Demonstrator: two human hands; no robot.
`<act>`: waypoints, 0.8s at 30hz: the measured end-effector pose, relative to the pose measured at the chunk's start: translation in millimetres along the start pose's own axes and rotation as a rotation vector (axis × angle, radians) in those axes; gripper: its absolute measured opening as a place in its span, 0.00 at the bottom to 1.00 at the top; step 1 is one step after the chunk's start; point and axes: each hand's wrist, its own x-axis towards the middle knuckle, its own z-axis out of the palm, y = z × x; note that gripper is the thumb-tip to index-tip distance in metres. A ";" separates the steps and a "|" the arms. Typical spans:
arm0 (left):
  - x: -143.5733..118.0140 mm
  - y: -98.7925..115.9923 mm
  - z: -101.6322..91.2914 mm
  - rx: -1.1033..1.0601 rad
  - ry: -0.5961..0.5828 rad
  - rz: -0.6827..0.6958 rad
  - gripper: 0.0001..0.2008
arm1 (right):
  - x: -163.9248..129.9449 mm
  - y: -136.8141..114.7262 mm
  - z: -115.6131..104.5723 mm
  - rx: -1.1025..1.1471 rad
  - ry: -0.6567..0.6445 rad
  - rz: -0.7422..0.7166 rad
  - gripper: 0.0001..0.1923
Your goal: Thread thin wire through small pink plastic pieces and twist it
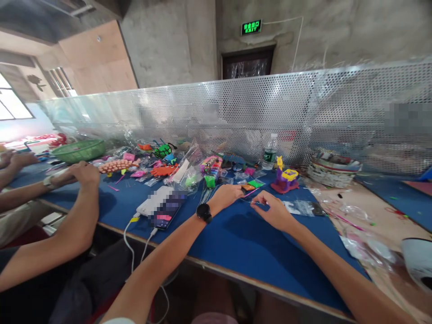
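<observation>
Both hands pinch together on one thin strand (254,202) held low over the blue desk (236,243): left hand (227,196) and right hand (275,211) each grip an end. Pulling unevenly could slip it loose among the near bead bags (189,173).

From my remote seat I counted two hands of the wearer over the blue table (236,243): the left hand (227,194) and the right hand (275,210). One black watch (204,212) sat on the left wrist. I saw one phone (167,211) and one white power bank (153,201), with two white cables (127,240) hanging from them. There was one green basket (79,150), one water bottle (270,153), one small purple-and-yellow toy chair (286,178) and one round woven basket (332,170). One exit sign (251,27) glowed above. A co-worker's clasped hands (79,173) made one pair; the little craft pieces were too many and too small to count.
</observation>
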 end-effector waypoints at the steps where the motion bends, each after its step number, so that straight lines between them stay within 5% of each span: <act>1: 0.9 -0.8 0.1 -0.001 -0.002 0.002 0.12 | 0.6 -0.9 -0.6 0.001 0.017 -0.006 0.11; 7: 1.9 -4.9 2.7 -0.026 0.011 -0.055 0.12 | 0.4 -5.7 -4.6 -0.010 0.048 -0.038 0.11; 18: 1.8 5.3 4.1 -0.211 0.249 -0.036 0.15 | 3.0 6.7 -1.2 -0.008 0.107 0.031 0.05; 24: -0.3 14.4 0.8 -0.446 0.282 -0.116 0.20 | 2.8 3.3 -8.5 -0.059 0.134 -0.121 0.01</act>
